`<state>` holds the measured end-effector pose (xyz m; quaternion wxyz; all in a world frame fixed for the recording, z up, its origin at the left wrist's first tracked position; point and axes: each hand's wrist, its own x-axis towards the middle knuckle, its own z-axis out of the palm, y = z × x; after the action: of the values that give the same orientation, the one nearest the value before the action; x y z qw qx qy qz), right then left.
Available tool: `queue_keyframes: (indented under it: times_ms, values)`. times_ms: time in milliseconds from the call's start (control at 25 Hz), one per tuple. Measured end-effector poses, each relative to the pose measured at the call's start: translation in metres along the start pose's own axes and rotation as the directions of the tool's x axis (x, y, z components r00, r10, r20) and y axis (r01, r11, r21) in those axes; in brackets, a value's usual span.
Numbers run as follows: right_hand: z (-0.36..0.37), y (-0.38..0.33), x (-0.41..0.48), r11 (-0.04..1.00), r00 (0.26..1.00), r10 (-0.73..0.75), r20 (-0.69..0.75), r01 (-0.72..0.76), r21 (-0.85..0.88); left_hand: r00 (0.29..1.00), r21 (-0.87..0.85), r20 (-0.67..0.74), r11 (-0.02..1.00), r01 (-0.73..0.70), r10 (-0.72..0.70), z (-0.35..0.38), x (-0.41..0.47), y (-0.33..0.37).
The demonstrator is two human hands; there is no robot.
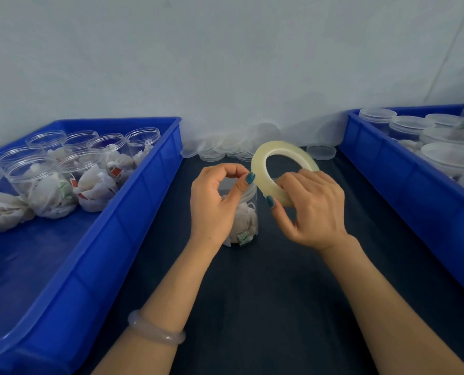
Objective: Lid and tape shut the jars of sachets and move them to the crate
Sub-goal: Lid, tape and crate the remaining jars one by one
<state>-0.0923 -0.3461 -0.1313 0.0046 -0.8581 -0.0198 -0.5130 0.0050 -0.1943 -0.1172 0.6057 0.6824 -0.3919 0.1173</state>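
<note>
A clear jar of white sachets (245, 223) stands on the dark table between my hands, with a clear lid on top. My left hand (216, 204) curls over the jar's lid, thumb and forefinger pinched near its rim. My right hand (310, 209) grips a roll of clear tape (260, 161) just right of the jar, tilted up on edge. Whether a strip of tape runs between roll and lid is too faint to tell.
A blue crate (133, 212) on the left holds several open jars of sachets (52, 185). A second blue crate (388, 169) on the right holds lidded jars (412, 125). Loose clear lids (321, 152) lie along the wall at the back.
</note>
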Motion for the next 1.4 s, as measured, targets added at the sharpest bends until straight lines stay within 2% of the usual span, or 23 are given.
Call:
queue_keyframes:
  times_ms: [120,200,320,480,640,840,960,1160,1400]
  values:
    - [0.000,0.005,0.000,0.995,0.996,0.094,-0.004,-0.094,-0.045,0.988,0.041,0.007,0.987,-0.154,0.154,0.004,-0.004,0.003]
    - [0.001,0.006,-0.001,0.992,0.993,0.120,0.001,-0.120,-0.045,0.980,0.072,0.004,0.978,-0.196,0.197,0.005,-0.006,0.002]
    - [0.003,0.005,-0.001,0.997,0.997,0.073,0.012,-0.073,-0.031,0.978,0.134,-0.042,0.971,-0.196,0.204,0.000,-0.005,-0.001]
    - [0.002,0.005,0.000,0.998,1.000,0.026,0.002,-0.026,-0.050,0.957,0.222,-0.030,0.935,-0.275,0.289,-0.001,-0.003,-0.003]
    - [0.002,0.004,-0.001,0.999,1.000,0.002,0.013,-0.001,-0.051,0.916,0.296,-0.097,0.890,-0.347,0.390,-0.001,-0.004,-0.003]
    - [0.007,0.017,-0.008,0.992,0.996,-0.053,0.075,0.061,-0.113,0.890,0.422,-0.109,0.831,-0.362,0.443,-0.006,-0.011,0.005]
    - [0.006,0.029,-0.012,0.989,0.998,-0.011,0.058,0.019,-0.148,0.916,0.403,-0.107,0.859,-0.316,0.387,-0.015,-0.029,0.006]
    - [0.004,0.040,-0.018,0.969,0.996,0.093,0.015,-0.087,-0.233,0.983,0.215,-0.163,0.975,-0.054,0.090,-0.044,-0.053,-0.003]
    - [0.009,0.027,-0.013,0.948,0.979,0.203,-0.025,-0.203,-0.243,0.978,0.197,-0.192,0.973,0.123,-0.085,-0.052,-0.054,-0.011]
